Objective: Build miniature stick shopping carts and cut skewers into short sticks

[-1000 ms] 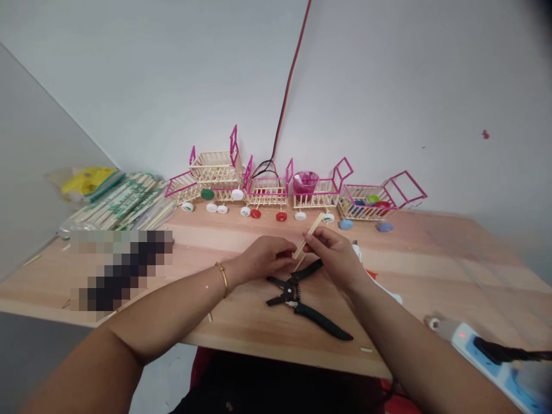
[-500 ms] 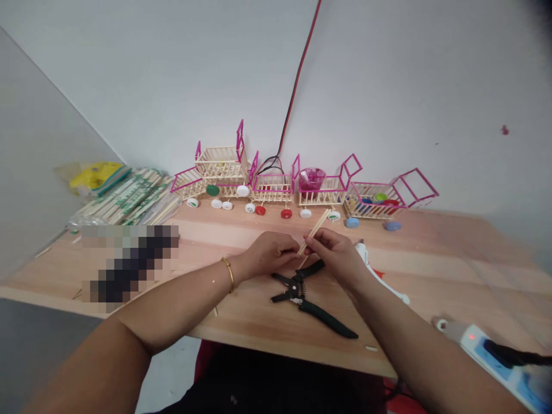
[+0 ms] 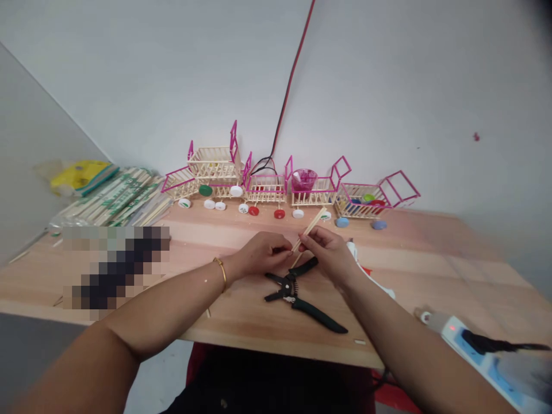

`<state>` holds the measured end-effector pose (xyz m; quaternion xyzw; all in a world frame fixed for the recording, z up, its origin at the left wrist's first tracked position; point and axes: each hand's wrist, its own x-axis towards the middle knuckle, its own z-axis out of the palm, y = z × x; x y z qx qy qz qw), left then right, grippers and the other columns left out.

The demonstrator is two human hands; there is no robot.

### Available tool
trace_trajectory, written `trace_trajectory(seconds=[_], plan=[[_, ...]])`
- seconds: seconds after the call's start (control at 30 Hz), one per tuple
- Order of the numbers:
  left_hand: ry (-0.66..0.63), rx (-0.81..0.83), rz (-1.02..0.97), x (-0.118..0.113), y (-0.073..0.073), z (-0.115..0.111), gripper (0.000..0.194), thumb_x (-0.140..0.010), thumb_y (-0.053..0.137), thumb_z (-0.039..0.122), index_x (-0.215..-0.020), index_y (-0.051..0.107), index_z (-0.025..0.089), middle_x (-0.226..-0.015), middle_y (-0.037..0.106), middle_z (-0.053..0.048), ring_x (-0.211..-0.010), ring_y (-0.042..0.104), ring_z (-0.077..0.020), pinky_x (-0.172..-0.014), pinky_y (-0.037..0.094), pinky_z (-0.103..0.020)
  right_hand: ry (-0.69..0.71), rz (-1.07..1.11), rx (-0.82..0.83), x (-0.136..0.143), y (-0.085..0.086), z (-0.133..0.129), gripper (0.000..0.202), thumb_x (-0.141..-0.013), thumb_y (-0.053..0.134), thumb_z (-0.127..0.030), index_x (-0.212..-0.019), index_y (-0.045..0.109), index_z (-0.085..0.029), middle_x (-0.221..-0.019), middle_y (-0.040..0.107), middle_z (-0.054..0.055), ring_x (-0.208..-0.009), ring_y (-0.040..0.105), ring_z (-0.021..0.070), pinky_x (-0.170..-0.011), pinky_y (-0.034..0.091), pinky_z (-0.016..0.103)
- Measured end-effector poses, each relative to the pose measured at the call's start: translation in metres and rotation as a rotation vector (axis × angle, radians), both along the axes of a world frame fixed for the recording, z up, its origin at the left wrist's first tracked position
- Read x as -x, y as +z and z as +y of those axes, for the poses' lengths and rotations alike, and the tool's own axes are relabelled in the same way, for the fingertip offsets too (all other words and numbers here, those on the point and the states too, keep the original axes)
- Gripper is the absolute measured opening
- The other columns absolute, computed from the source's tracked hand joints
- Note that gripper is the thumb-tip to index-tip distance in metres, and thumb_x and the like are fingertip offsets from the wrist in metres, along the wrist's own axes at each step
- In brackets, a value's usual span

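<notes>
My right hand (image 3: 325,250) pinches several thin pale wooden sticks (image 3: 314,225), which slant up and to the right. My left hand (image 3: 268,252) is closed at the lower end of these sticks, its thumb and fingertips together; the ends between the fingers are too small to tell apart. Just below both hands lies a pair of dark green-handled pliers (image 3: 288,287) with its jaws toward the left. A white glue gun (image 3: 373,279) is partly hidden behind my right forearm.
Along the wall stand several stick carts (image 3: 266,190) with pink frames and bottle-cap wheels. A pink cup (image 3: 304,181) sits in one. Packaged sticks (image 3: 116,195) and a yellow bag (image 3: 80,175) lie at the left. A power strip (image 3: 474,356) is at the lower right.
The whole scene has shifted slightly left in the view. Both hands remain together at the sticks, with little change in their grip.
</notes>
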<state>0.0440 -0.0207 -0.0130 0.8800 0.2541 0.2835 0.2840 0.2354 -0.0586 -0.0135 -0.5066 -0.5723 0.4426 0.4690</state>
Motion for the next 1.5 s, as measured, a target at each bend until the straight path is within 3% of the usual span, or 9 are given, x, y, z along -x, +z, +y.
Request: trace_trajectory(seconds=[0.6, 0.87, 1.07, 1.3, 1.5], plan=[[0.037, 0.007, -0.011, 0.0004, -0.0024, 0.0008, 0.016, -0.08, 0.051, 0.017, -0.074, 0.065, 0.013, -0.061, 0.06, 0.001, -0.055, 0.049, -0.0074, -0.055, 0.034, -0.018, 0.013, -0.042, -0.017, -0.0012, 0.0008, 0.0006, 0.027, -0.08, 0.064, -0.046, -0.082, 0.062, -0.019, -0.068, 0.065, -0.001, -0.065, 0.06, 0.0128, -0.063, 0.045, 0.025], [0.068, -0.006, 0.036, 0.0003, 0.0012, -0.0011, 0.021, -0.084, 0.054, 0.028, -0.075, 0.066, 0.014, -0.061, 0.063, 0.0, -0.055, 0.051, -0.0084, -0.054, 0.033, -0.02, 0.014, -0.077, -0.024, -0.0016, 0.0015, -0.0001, 0.03, -0.081, 0.062, -0.048, -0.085, 0.062, -0.019, -0.069, 0.066, 0.0, -0.066, 0.061, 0.0139, -0.064, 0.046, 0.026], [-0.008, -0.153, 0.059, 0.0006, -0.0037, 0.0017, 0.022, -0.087, 0.05, 0.026, -0.075, 0.066, 0.014, -0.065, 0.064, -0.002, -0.06, 0.054, -0.0102, -0.059, 0.036, -0.021, 0.056, -0.085, 0.002, -0.0032, -0.0005, 0.0012, 0.032, -0.082, 0.061, -0.05, -0.085, 0.062, -0.018, -0.069, 0.066, 0.0, -0.067, 0.062, 0.0139, -0.063, 0.047, 0.026], [-0.043, -0.176, 0.04, -0.0005, -0.0034, 0.0002, 0.029, -0.089, 0.047, 0.027, -0.069, 0.065, 0.015, -0.063, 0.062, -0.002, -0.06, 0.053, -0.0104, -0.059, 0.036, -0.021, 0.078, -0.109, 0.02, -0.0013, 0.0033, 0.001, 0.033, -0.081, 0.06, -0.053, -0.08, 0.06, -0.02, -0.068, 0.067, 0.0, -0.062, 0.062, 0.014, -0.059, 0.049, 0.026], [0.135, -0.089, -0.027, 0.0028, -0.0033, 0.0045, 0.013, -0.077, 0.055, 0.015, -0.065, 0.061, 0.014, -0.06, 0.06, 0.0, -0.057, 0.051, -0.0094, -0.056, 0.035, -0.02, 0.056, -0.257, -0.052, -0.0033, 0.0026, 0.0007, 0.028, -0.086, 0.056, -0.047, -0.082, 0.06, -0.019, -0.069, 0.066, 0.0, -0.064, 0.061, 0.014, -0.058, 0.046, 0.024]])
